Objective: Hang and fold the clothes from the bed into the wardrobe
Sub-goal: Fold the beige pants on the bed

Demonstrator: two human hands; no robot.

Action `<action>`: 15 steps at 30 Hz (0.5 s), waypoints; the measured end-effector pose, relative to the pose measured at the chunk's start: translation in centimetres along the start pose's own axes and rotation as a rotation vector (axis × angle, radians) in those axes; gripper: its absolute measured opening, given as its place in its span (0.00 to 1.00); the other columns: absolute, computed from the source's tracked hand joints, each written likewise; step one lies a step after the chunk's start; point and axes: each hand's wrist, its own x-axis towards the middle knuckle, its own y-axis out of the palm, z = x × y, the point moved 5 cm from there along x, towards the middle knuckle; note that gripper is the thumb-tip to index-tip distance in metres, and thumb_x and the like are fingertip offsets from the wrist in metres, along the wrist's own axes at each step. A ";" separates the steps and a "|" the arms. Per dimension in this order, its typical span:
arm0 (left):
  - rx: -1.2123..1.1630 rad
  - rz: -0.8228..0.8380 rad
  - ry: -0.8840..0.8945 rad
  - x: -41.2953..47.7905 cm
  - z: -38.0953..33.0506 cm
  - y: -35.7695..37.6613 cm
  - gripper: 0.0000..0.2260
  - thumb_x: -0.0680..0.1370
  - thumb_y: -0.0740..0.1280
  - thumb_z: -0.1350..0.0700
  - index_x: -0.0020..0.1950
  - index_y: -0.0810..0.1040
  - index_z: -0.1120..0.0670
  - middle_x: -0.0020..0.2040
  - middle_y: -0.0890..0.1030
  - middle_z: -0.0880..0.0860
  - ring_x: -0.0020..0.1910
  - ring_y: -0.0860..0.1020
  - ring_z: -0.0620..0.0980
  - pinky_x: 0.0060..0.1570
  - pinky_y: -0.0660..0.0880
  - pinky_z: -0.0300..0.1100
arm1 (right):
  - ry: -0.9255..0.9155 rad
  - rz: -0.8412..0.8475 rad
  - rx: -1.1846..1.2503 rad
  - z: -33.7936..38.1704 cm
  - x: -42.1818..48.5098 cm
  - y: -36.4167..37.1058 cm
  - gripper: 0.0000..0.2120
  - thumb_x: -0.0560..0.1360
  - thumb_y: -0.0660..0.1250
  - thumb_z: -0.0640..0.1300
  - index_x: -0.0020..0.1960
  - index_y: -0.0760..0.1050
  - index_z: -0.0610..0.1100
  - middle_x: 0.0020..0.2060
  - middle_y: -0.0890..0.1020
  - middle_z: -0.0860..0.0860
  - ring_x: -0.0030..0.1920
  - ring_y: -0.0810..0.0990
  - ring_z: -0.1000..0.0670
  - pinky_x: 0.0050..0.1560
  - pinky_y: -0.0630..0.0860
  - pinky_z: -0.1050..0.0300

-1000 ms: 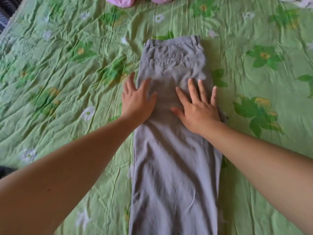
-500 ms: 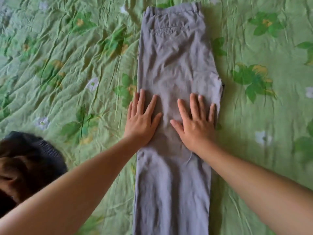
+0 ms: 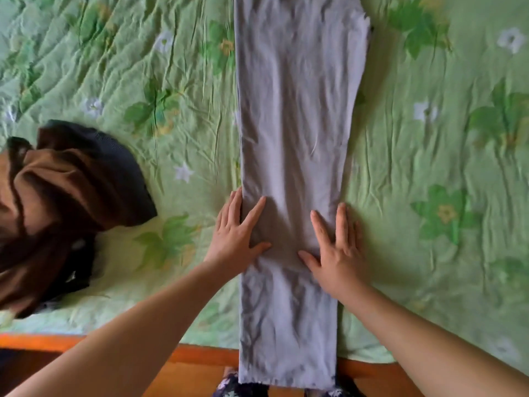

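Now your left hand (image 3: 237, 236) and right hand (image 3: 337, 253) press flat, holding nothing, on the trousers (image 3: 297, 110): soft, light, limp. Grip the hem (image 3: 286, 378), seemingly overhanging the bed (image 3: 429, 167).

- Two arms in shot, both bare: the left forearm (image 3: 143, 325) shows from the near-left corner, uncovered right to the frame edge.
- Same on the other side: the right forearm (image 3: 429, 339) has no sleeve from wrist to near-right corner.
- The left hand (image 3: 239, 239) is bare too, with short nails on the fingertips.
- On the right hand (image 3: 336, 253), bare again, the knuckles and tendons stand out across the back.
- At the near edge there's a glimpse of what is worn: a dark printed garment (image 3: 234, 388) with small pale flowers, showing in two patches, too blurred to tell its cut.
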 end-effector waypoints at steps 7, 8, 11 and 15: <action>-0.654 -0.004 -0.299 -7.2 1.8 2.2 0.27 0.74 0.61 0.70 0.52 0.79 0.36 0.41 0.77 0.46 0.36 0.74 0.45 0.36 0.75 0.37 | 0.258 0.252 0.617 -1.1 -4.3 -0.4 0.24 0.69 0.64 0.25 0.57 0.81 0.47 0.51 0.82 0.45 0.51 0.81 0.40 0.56 0.76 0.46; -0.690 0.049 -0.300 -7.7 2.1 2.5 0.29 0.75 0.59 0.71 0.49 0.79 0.35 0.36 0.76 0.44 0.31 0.72 0.45 0.31 0.70 0.36 | 0.275 0.342 0.713 -1.2 -4.5 -0.5 0.24 0.68 0.61 0.23 0.52 0.81 0.48 0.52 0.83 0.45 0.50 0.81 0.40 0.54 0.76 0.47; -0.439 0.204 -0.021 -9.0 1.4 2.3 0.26 0.74 0.59 0.71 0.55 0.83 0.42 0.46 0.83 0.47 0.41 0.80 0.48 0.39 0.74 0.34 | 0.404 0.718 0.888 -1.9 -6.8 0.2 0.30 0.70 0.54 0.21 0.53 0.79 0.51 0.45 0.81 0.42 0.32 0.79 0.46 0.31 0.79 0.50; 0.175 -0.050 0.448 -10.7 0.6 1.5 0.17 0.77 0.62 0.59 0.63 0.81 0.51 0.52 0.80 0.52 0.52 0.77 0.59 0.46 0.77 0.51 | -0.079 0.574 0.366 -2.4 -8.2 -0.8 0.30 0.71 0.57 0.27 0.62 0.77 0.56 0.42 0.80 0.50 0.33 0.81 0.52 0.31 0.77 0.56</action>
